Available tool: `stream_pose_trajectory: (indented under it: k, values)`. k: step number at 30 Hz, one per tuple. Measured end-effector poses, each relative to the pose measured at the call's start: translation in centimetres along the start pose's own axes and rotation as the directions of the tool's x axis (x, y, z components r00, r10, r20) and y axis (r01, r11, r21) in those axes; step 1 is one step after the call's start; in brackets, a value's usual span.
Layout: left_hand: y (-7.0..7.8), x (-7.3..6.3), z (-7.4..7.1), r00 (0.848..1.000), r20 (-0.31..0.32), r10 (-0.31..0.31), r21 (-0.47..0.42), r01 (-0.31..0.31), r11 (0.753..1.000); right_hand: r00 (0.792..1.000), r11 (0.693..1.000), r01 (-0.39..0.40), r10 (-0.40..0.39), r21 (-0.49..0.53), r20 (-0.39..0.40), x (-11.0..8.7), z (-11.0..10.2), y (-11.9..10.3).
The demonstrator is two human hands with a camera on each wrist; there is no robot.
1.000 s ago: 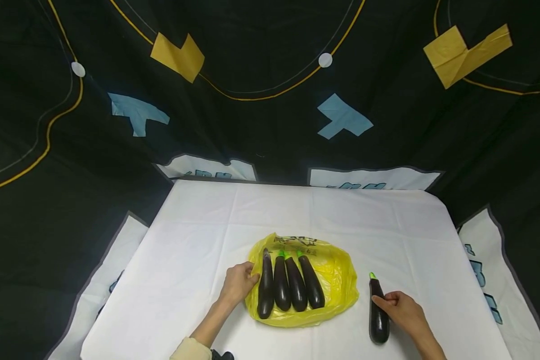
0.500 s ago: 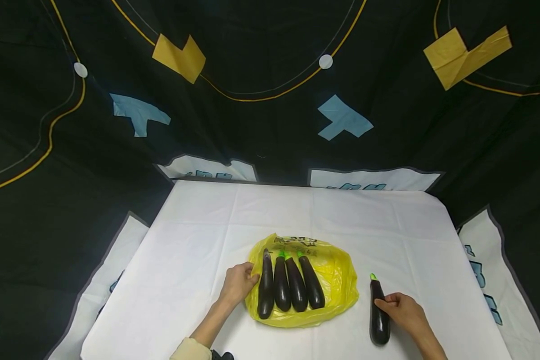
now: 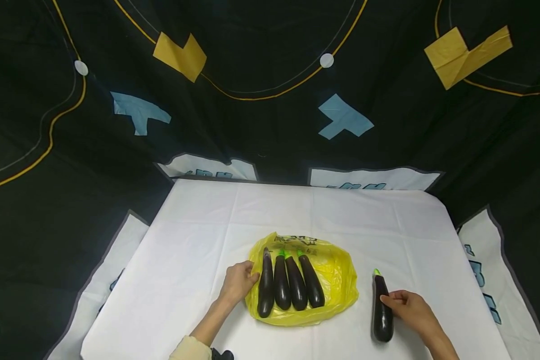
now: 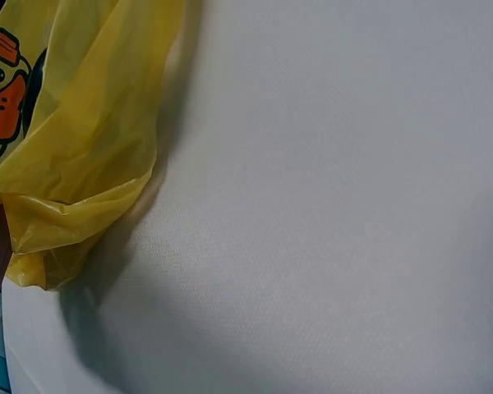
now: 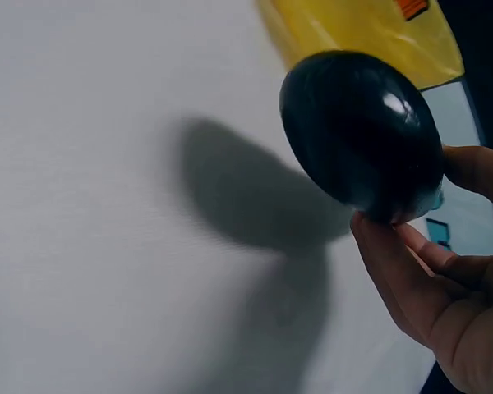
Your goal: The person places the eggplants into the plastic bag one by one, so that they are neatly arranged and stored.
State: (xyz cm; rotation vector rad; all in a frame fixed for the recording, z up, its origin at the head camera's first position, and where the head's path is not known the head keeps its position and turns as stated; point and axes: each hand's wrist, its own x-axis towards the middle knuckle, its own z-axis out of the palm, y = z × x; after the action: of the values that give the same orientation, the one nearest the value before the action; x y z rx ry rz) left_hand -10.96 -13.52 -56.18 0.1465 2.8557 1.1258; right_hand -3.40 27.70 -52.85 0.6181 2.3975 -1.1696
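Note:
My right hand (image 3: pixel 411 311) pinches a dark purple eggplant (image 3: pixel 382 312) between thumb and fingers, its green stem end pointing away from me. In the right wrist view, the rounded end of this eggplant (image 5: pixel 361 131) hangs over the white cloth, with its shadow set off to the side. A spread yellow plastic bag (image 3: pixel 339 285) lies left of it, bearing several more eggplants (image 3: pixel 296 285) side by side. My left hand (image 3: pixel 238 282) pinches the left edge of the bag. The left wrist view shows the bag's crumpled edge (image 4: pixel 90 180) with a bit of finger at the frame's border.
A white cloth covers the table (image 3: pixel 342 215). Dark fabric (image 3: pixel 261 135) with yellow and blue shapes hangs behind and at the sides. A small black object (image 3: pixel 225 355) shows at the near edge by the left sleeve (image 3: pixel 191 349).
My right hand has shifted slightly to the right and away from me with the eggplant in its grip. The left hand and the bag have stayed in place.

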Motion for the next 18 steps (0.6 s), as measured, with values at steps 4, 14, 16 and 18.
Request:
stream_pose_trajectory:
  k: [4, 14, 16, 18]
  values:
    - [0.1, 0.0, -0.1, 1.000, -0.007, 0.022, 0.005, -0.022, 1.000, 1.000, 0.999, 0.001, -0.002, 0.048, 0.017, -0.4, -0.5, -0.9]
    - [0.1, 0.0, -0.2, 0.999, -0.020, 0.029, 0.012, -0.028, 1.000, 0.994, 0.992, 0.092, -0.097, 0.091, 0.051, -1.7, -1.0, -3.8]
    - [0.1, 0.0, -0.1, 1.000, -0.016, 0.024, 0.007, -0.024, 1.000, 0.992, 0.990, 0.105, -0.110, 0.089, 0.054, -1.9, -1.0, -4.4]
    - [0.0, -0.1, -0.1, 1.000, -0.016, 0.024, 0.005, -0.024, 1.000, 0.991, 0.990, 0.118, -0.122, 0.082, 0.055, -2.1, -1.0, -4.9]
